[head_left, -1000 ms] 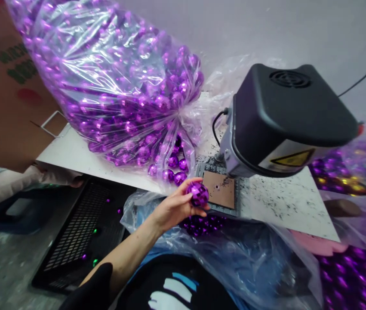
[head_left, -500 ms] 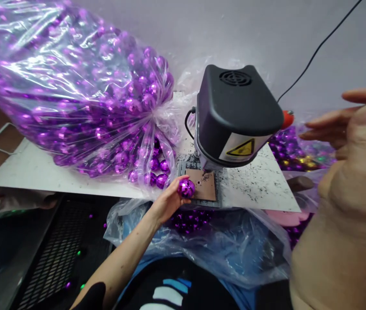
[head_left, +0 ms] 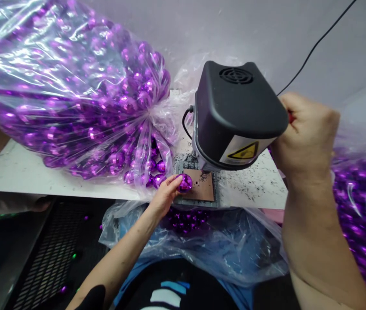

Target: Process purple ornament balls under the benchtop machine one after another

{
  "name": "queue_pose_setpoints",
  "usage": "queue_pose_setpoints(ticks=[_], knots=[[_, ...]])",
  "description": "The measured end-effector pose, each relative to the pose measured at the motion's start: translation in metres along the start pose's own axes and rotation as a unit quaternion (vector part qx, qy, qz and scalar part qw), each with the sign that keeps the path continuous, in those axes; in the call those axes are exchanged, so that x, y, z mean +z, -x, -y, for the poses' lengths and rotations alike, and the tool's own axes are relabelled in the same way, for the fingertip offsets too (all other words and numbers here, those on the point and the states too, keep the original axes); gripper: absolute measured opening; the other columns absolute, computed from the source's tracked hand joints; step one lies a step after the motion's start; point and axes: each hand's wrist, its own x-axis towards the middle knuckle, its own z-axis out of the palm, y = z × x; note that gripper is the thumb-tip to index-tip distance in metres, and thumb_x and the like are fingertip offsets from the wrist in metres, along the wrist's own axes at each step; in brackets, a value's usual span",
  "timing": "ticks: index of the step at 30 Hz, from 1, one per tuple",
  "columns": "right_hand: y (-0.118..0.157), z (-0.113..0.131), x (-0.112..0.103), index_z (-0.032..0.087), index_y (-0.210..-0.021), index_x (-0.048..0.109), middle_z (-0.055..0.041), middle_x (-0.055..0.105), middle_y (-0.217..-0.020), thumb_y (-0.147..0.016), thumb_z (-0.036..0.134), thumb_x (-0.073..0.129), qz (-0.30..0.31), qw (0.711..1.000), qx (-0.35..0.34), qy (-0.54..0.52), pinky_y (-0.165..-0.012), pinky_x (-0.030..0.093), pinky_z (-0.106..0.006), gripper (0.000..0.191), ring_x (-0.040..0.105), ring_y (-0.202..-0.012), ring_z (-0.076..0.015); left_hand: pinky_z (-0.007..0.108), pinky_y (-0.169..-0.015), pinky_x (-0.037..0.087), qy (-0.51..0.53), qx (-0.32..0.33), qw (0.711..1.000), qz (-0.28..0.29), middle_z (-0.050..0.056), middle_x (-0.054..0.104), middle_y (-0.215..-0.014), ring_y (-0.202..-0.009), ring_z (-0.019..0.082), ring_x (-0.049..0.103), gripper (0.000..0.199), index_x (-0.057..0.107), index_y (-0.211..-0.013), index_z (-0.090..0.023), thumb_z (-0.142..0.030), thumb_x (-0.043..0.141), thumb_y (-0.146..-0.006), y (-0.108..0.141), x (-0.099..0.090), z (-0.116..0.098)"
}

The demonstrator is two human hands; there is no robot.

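Observation:
Between the thumb and fingers of my left hand is a shiny purple faceted ball. The ball is at the left edge of a brown board with a small dark hole, under the head of a black bench machine. My right hand is closed round a red knob at the machine's right side; most of the knob is hidden by the fingers. The machine's housing covers most of its lower tip.
A big clear bag of purple balls lies on the white table at left. Dark shavings litter the table. Clear plastic sheeting with purple balls hangs below the front edge. More purple balls are at right.
My right hand has moved left from the air and closed round the red knob. The left hand has turned the ball a little and holds it over the board's left edge.

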Motion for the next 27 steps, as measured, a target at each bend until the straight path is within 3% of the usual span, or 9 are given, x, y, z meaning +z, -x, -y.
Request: queue_pose_setpoints(ticks=[4,10,16,21,23,27], knots=[[0.002,0.001,0.002,0.009,-0.066,0.045,0.001,0.028,-0.061,-0.093,0.037,0.039,0.001,1.0,-0.011,-0.013,-0.062,0.013,-0.025,0.039,0.023,-0.06,0.0012,0.029,-0.09,0.048,-0.145,0.094,0.985,-0.021,0.003,0.071,-0.103,-0.096,0.017,0.064,0.047,0.066,-0.109,-0.019,-0.038,0.081,-0.069,-0.007,0.003,0.0],[0.001,-0.002,0.004,0.011,-0.074,0.05,0.0017,0.036,-0.063,-0.093,0.036,0.041,-0.003,0.999,-0.015,-0.035,-0.063,0.018,-0.022,0.032,0.028,-0.062,0.0009,0.034,-0.092,0.048,-0.298,0.159,0.941,0.013,0.005,0.069,-0.107,-0.098,0.019,0.063,0.042,0.061,-0.113,-0.019,-0.042,0.072,-0.079,-0.024,0.004,0.01],[0.001,-0.002,0.006,0.01,-0.066,0.035,0.0021,0.034,-0.063,-0.094,0.04,0.04,0.007,0.997,-0.015,-0.074,-0.063,0.018,-0.022,0.042,0.025,-0.061,0.0019,0.04,-0.095,0.046,-0.495,0.276,0.823,0.044,0.009,0.065,-0.118,-0.108,0.025,0.06,0.047,0.056,-0.124,-0.019,-0.039,0.07,-0.084,-0.034,0.005,0.017],[0.001,-0.004,0.007,0.011,-0.064,0.028,0.002,0.03,-0.062,-0.094,0.042,0.038,-0.001,0.996,-0.024,-0.089,-0.061,0.018,-0.023,0.045,0.024,-0.06,0.0014,0.043,-0.096,0.045,-0.582,0.343,0.734,0.065,0.011,0.062,-0.124,-0.113,0.028,0.056,0.046,0.053,-0.126,-0.019,-0.031,0.069,-0.084,-0.036,0.013,0.018],[0.001,-0.004,0.007,0.011,-0.064,0.027,0.0018,0.027,-0.062,-0.095,0.042,0.036,-0.004,0.996,-0.024,-0.089,-0.062,0.018,-0.023,0.045,0.023,-0.06,0.0012,0.043,-0.095,0.045,-0.595,0.342,0.725,0.055,0.011,0.063,-0.122,-0.112,0.028,0.055,0.043,0.054,-0.122,-0.019,-0.027,0.069,-0.082,-0.036,0.018,0.02],[0.002,-0.004,0.008,0.011,-0.064,0.027,0.0017,0.024,-0.063,-0.095,0.041,0.037,-0.004,0.996,-0.019,-0.086,-0.063,0.017,-0.023,0.044,0.022,-0.062,0.0011,0.042,-0.091,0.044,-0.574,0.316,0.755,0.026,0.01,0.063,-0.116,-0.107,0.027,0.056,0.043,0.055,-0.118,-0.02,-0.033,0.072,-0.081,-0.034,0.027,0.029]])
